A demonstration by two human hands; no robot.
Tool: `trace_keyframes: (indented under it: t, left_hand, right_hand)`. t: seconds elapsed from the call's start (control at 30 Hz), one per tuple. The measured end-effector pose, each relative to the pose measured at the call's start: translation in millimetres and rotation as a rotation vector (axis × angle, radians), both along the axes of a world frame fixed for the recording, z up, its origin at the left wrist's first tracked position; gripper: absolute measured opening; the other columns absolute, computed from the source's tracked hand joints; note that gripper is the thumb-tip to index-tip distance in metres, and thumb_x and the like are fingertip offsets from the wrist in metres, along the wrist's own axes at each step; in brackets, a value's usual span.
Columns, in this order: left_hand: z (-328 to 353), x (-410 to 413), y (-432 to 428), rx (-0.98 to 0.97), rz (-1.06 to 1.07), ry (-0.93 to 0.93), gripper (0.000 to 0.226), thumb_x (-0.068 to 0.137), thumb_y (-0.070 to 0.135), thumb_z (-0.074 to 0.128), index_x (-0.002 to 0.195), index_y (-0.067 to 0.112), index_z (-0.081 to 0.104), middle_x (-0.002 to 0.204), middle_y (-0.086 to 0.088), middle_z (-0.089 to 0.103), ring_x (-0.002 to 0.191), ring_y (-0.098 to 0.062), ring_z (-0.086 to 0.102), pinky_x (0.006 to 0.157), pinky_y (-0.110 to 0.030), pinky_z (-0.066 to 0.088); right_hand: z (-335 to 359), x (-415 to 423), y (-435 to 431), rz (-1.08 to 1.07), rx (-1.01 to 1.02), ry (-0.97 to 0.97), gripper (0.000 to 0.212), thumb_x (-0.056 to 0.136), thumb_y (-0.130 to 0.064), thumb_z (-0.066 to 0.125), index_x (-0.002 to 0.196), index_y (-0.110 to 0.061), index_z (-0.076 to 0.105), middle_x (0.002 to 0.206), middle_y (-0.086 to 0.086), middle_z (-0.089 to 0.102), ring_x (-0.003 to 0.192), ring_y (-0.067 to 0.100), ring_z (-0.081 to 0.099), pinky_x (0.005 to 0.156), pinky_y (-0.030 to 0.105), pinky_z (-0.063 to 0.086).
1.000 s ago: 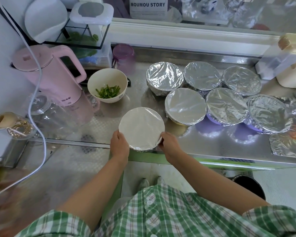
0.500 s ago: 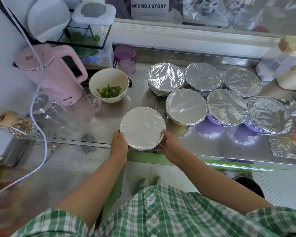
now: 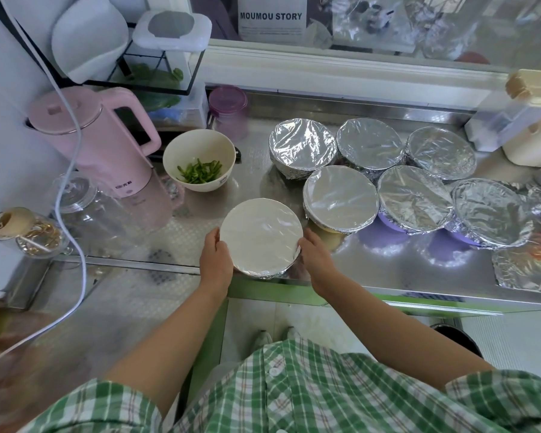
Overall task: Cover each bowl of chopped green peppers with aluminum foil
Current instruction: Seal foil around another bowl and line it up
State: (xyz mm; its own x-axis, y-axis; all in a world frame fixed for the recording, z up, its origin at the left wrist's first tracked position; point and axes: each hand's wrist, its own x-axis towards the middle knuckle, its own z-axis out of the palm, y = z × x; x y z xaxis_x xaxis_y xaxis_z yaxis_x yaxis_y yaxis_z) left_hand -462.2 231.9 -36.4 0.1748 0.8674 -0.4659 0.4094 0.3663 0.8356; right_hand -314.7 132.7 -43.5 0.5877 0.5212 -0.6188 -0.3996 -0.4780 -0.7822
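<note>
Fingers [image 3: 214, 243] of the left hand [image 3: 215, 264] and right hand [image 3: 318, 264] grip the covered bowl [image 3: 261, 237] at the counter [image 3: 388, 270] edge, where a hard squeeze might tear the foil [image 3: 275, 271] or nudge it off.

A small food-preparation kitchen is indicated: a stainless-steel desk [image 3: 388, 276] is set below a window, and a pink electric kettle [image 3: 107, 142] and foil-covered bowls [image 3: 341, 198] are kept on it.

The near bowl [image 3: 261, 234] sits at frame centre, at the counter's [image 3: 388, 270] front edge, with the left hand [image 3: 215, 260] gripping its left side and the right hand [image 3: 316, 260] its right. The open bowl [image 3: 199, 148] stands upper left of it, peppers [image 3: 199, 172] inside and the kettle [image 3: 107, 142] further left. Six covered bowls [image 3: 414, 198] cluster in two rows to the right.
</note>
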Motion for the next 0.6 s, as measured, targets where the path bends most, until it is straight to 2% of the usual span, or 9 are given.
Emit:
trace_keyframes:
  t: [0.03, 0.1, 0.17, 0.27, 0.33, 0.4, 0.5, 0.6]
  left_hand:
    - [1, 1, 1, 0.001, -0.018, -0.020, 0.047, 0.095, 0.005, 0.030, 0.132, 0.020, 0.054, 0.121, 0.001, 0.058, 0.112, -0.023, 0.053, 0.100, -0.042, 0.048]
    - [0, 2, 4, -0.016, -0.030, -0.046, 0.047, 0.093, 0.003, 0.029, 0.119, 0.026, 0.062, 0.118, 0.000, 0.062, 0.113, -0.026, 0.056, 0.099, -0.048, 0.051]
    - [-1, 1, 5, -0.023, -0.031, -0.034, 0.048, 0.092, 0.004, 0.029, 0.114, 0.029, 0.063, 0.115, 0.000, 0.064, 0.110, -0.027, 0.058, 0.096, -0.051, 0.053]
    - [-2, 0, 7, -0.018, -0.037, -0.004, 0.048, 0.092, 0.005, 0.030, 0.119, 0.024, 0.064, 0.115, 0.000, 0.064, 0.109, -0.026, 0.058, 0.096, -0.051, 0.053]
    - [-3, 1, 10, -0.011, -0.043, 0.020, 0.044, 0.095, 0.008, 0.031, 0.125, 0.020, 0.060, 0.115, -0.001, 0.061, 0.110, -0.027, 0.057, 0.096, -0.052, 0.052]
    - [-1, 2, 10, 0.002, -0.046, 0.040, 0.040, 0.098, 0.010, 0.031, 0.125, 0.019, 0.058, 0.115, -0.002, 0.059, 0.110, -0.027, 0.057, 0.097, -0.051, 0.051]
    - [-3, 2, 11, -0.033, -0.027, 0.022, 0.041, 0.097, 0.010, 0.030, 0.124, 0.022, 0.059, 0.115, 0.000, 0.060, 0.110, -0.027, 0.057, 0.096, -0.051, 0.052]
    - [-3, -1, 13, -0.102, -0.004, -0.026, 0.036, 0.095, 0.011, 0.033, 0.117, 0.023, 0.058, 0.113, -0.001, 0.061, 0.108, -0.027, 0.058, 0.092, -0.053, 0.055]
  right_hand:
    - [3, -1, -1, -0.009, 0.015, -0.039, 0.039, 0.097, -0.012, 0.042, 0.133, -0.020, 0.055, 0.119, -0.004, 0.064, 0.103, 0.013, 0.060, 0.086, 0.025, 0.049]
    - [7, -2, -2, -0.031, 0.056, -0.055, 0.037, 0.097, -0.004, 0.041, 0.122, -0.020, 0.062, 0.105, -0.006, 0.067, 0.095, 0.012, 0.060, 0.086, 0.026, 0.049]
    - [10, -1, -2, -0.042, 0.087, -0.026, 0.036, 0.097, 0.001, 0.040, 0.117, -0.018, 0.064, 0.102, -0.005, 0.068, 0.099, 0.016, 0.060, 0.095, 0.031, 0.049]
    - [13, 4, -2, -0.007, 0.094, -0.005, 0.035, 0.096, 0.004, 0.041, 0.111, -0.018, 0.063, 0.099, -0.005, 0.069, 0.095, 0.014, 0.061, 0.099, 0.033, 0.048]
    - [12, 9, -3, 0.048, 0.081, -0.041, 0.037, 0.094, 0.005, 0.043, 0.117, -0.016, 0.064, 0.104, -0.002, 0.069, 0.097, 0.015, 0.062, 0.100, 0.033, 0.048]
    - [12, 9, -2, 0.080, 0.073, -0.086, 0.041, 0.094, 0.005, 0.042, 0.122, -0.016, 0.062, 0.110, -0.003, 0.068, 0.101, 0.015, 0.061, 0.096, 0.030, 0.048]
    - [14, 3, -1, 0.033, 0.082, -0.038, 0.042, 0.097, 0.005, 0.037, 0.126, -0.014, 0.060, 0.114, 0.001, 0.067, 0.102, 0.017, 0.061, 0.089, 0.026, 0.050]
    - [24, 6, -1, 0.005, 0.134, 0.121, 0.037, 0.099, 0.007, 0.035, 0.116, -0.016, 0.058, 0.095, 0.002, 0.067, 0.081, 0.013, 0.062, 0.061, 0.015, 0.053]
